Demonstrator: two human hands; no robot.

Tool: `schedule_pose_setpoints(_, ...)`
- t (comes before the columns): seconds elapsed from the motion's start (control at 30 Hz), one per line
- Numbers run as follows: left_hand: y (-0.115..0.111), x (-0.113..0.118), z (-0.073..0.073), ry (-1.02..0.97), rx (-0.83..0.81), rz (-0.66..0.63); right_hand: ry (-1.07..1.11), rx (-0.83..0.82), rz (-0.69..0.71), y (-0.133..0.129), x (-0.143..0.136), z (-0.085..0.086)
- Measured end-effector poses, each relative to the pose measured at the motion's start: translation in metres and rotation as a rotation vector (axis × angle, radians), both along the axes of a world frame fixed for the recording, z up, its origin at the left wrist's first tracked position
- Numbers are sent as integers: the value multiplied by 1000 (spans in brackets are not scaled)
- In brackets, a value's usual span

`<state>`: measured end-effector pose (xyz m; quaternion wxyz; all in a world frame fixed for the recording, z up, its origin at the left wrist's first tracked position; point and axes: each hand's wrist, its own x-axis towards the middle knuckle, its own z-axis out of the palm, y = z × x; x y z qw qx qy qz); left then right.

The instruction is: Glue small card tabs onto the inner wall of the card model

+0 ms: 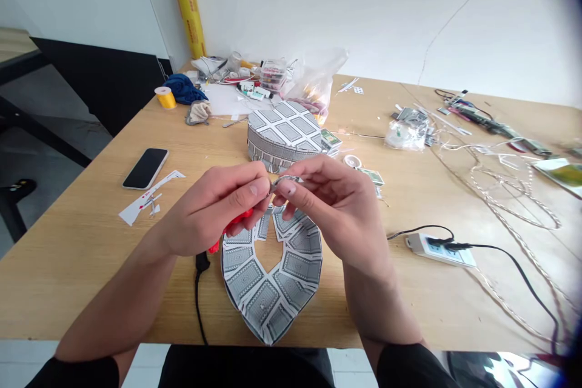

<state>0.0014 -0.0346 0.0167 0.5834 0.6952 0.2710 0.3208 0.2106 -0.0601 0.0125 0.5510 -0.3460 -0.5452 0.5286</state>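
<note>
My left hand and my right hand meet above the front of the table. Between their fingertips is a small grey-and-white patterned piece, pinched from both sides. Under my left hand a red tool partly shows, with a black cord running down to the table edge; my palm hides the rest. Below the hands lies a pointed, ring-like form of grey patterned playing cards, with an opening in its middle. Behind the hands stands a rounded box covered in the same cards.
A phone and cut card scraps lie at the left. Yellow ribbon, a plastic bag and clutter stand at the back. At the right are a power strip, cords and a small clear bag.
</note>
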Motion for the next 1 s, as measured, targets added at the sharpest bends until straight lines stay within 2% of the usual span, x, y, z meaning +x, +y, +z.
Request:
schedule_pose_setpoints(0.33, 7, -6, 0, 30, 74, 84, -72, -6, 100, 1, 7, 3)
schedule_pose_setpoints(0.57, 5, -1, 0, 137, 202, 64, -128, -58, 127, -2, 4, 2)
schedule_pose_setpoints(0.8, 2, -3, 6, 188, 197, 48, -107, -63, 127, -3, 5, 2)
schedule_pose_setpoints(1.0, 6, -6, 6, 225, 262, 7, -145, -63, 118, -3, 5, 1)
